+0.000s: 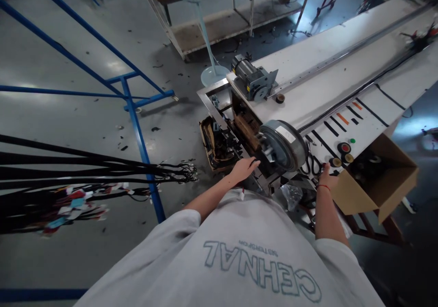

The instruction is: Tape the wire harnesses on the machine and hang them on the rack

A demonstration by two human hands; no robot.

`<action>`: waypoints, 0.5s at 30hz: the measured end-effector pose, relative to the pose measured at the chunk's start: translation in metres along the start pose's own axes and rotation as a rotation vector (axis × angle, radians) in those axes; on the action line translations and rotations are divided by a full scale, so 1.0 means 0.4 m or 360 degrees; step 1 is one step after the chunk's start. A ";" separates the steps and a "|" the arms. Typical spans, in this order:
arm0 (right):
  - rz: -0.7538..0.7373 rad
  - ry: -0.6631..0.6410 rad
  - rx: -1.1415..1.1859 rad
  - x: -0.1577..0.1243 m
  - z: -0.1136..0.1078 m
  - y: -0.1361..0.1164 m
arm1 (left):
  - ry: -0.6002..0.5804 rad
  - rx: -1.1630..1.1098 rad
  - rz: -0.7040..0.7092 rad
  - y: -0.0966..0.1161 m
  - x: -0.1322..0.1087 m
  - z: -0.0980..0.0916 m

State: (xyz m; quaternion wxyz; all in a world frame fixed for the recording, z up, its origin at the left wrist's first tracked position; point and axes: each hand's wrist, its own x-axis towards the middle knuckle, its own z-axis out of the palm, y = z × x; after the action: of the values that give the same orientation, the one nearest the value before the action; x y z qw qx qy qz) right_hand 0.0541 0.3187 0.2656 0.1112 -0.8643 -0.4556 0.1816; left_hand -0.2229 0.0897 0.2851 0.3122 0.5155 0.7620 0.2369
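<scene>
I look down over my grey printed shirt at the end of a long white workbench [328,70]. My left hand [243,168] reaches forward to the machine frame below a round grey drum [284,145]; its fingers curl down onto a dark part there. My right hand [326,175] rests at the bench's near edge beside black scissors [312,164] and round tape rolls [344,148]; its fingers are hidden from here. A grey motor [255,80] sits on the bench end.
An open cardboard box [376,184] hangs at the bench's right side. Bundles of black cables with coloured tags [85,184] hang at the left. A blue steel frame [133,101], a fan stand [212,70] and a shelf rack [219,24] stand on the grey floor.
</scene>
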 end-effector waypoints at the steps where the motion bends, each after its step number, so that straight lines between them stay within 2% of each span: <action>1: 0.0004 0.0009 -0.0001 0.001 0.001 0.000 | -0.0026 -0.0097 0.0033 -0.005 0.003 0.001; 3: 0.0023 0.0026 -0.0002 0.003 0.004 0.001 | -0.0123 -0.0358 0.0073 -0.024 0.007 0.001; 5: 0.0058 0.0035 0.0010 0.005 0.006 0.000 | -0.0298 -0.0554 0.0075 -0.056 0.002 -0.001; 7: 0.0070 0.0047 0.0027 0.007 0.008 0.000 | -0.0482 -0.0559 0.0070 -0.091 -0.016 -0.003; 8: 0.0066 0.0054 0.0030 0.008 0.009 0.000 | -0.0514 -0.0509 0.0065 -0.107 -0.031 -0.002; 9: 0.0060 0.0057 0.0026 0.009 0.009 0.002 | -0.0488 -0.0451 0.0046 -0.119 -0.050 0.001; 11: 0.0043 0.0057 0.0007 0.011 0.010 0.005 | -0.0312 -0.0345 -0.0033 -0.133 -0.094 0.013; 13: 0.0024 0.0047 -0.0003 0.013 0.009 0.008 | -0.0132 -0.0265 -0.0113 -0.130 -0.137 0.028; 15: 0.0009 0.0047 0.0003 0.013 0.008 0.010 | -0.0048 -0.0226 -0.0160 -0.119 -0.166 0.040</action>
State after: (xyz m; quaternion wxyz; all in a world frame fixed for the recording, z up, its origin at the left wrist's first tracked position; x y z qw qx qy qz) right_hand 0.0586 0.3207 0.2600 0.1183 -0.8681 -0.4513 0.1695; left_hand -0.2237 0.0115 0.2571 0.3709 0.4566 0.7635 0.2666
